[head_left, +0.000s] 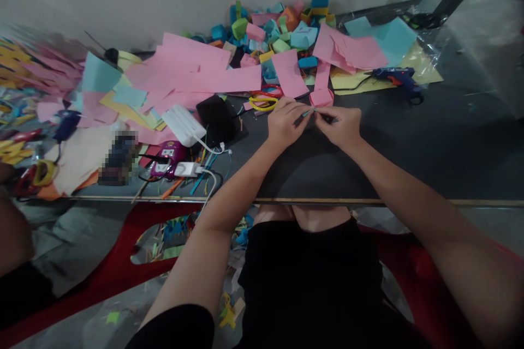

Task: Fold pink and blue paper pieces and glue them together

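My left hand [284,122] and my right hand [340,124] meet above the dark table, fingertips pinched together. Between them shows a thin, pale blue sliver [306,113], perhaps a paper strip, too small to make out fully. Just beyond my fingertips lies a round pink paper piece [322,97], with a pink strip [322,75] behind it. Scissors with yellow and red handles [264,101] rest close to my left hand. Farther off to the right, a blue glue gun [395,77] sits on yellow paper [356,83].
Small coloured paper boxes [282,30] pile up at the back, with pink sheets [192,60] spread before them. Left of my arm are a white power bank [184,125], a black pouch-like object [216,117], a purple power strip [167,158] and cables. Another person's arm [14,218] shows far left.
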Tool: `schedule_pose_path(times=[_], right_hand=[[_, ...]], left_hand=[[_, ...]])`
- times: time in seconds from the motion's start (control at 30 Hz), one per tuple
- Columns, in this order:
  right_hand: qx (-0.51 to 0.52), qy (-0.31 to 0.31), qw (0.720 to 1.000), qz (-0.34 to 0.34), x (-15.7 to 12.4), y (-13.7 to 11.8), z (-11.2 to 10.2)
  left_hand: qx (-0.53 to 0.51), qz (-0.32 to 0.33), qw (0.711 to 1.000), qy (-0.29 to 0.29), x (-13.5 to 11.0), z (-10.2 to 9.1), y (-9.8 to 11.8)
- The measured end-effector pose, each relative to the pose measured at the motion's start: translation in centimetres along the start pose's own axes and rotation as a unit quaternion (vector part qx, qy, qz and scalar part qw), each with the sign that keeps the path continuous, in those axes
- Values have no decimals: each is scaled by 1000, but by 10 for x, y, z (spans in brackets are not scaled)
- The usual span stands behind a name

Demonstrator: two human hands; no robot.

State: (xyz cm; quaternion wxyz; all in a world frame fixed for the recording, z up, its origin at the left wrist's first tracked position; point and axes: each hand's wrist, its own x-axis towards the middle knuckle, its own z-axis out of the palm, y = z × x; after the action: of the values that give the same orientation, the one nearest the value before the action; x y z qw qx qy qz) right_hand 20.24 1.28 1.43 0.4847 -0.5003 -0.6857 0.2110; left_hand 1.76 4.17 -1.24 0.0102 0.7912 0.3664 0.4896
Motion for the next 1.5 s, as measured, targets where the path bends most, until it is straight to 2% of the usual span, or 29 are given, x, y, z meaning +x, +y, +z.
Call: schedule_pose_path(times=[0.2, 0.33, 0.53, 0.73, 1.1, 1.3, 1.5], right_hand=[[-2, -12, 1000, -13, -1, 2, -1], [0, -10, 1000, -30, -4, -1, -1], [61, -3, 998, 11, -9, -5, 4], [131, -3, 991, 33, -7, -6, 9], [167, 19, 982, 82, -3, 5, 14], [197, 19, 976, 89, -1, 13, 14], [219, 10, 971, 98, 2, 16, 18]], left_hand=[[-33, -54, 997, -36, -2, 0, 0], [-18, -36, 999, -32, -5, 1, -4], [16, -19, 1000, -10, -11, 5, -2], [-40, -60, 996, -42, -13, 14, 4], [-70, 1, 990, -125, -15, 26, -6], [-93, 38, 990, -103, -17, 39, -20], [-115, -16, 987, -113, -12, 30, -16]])
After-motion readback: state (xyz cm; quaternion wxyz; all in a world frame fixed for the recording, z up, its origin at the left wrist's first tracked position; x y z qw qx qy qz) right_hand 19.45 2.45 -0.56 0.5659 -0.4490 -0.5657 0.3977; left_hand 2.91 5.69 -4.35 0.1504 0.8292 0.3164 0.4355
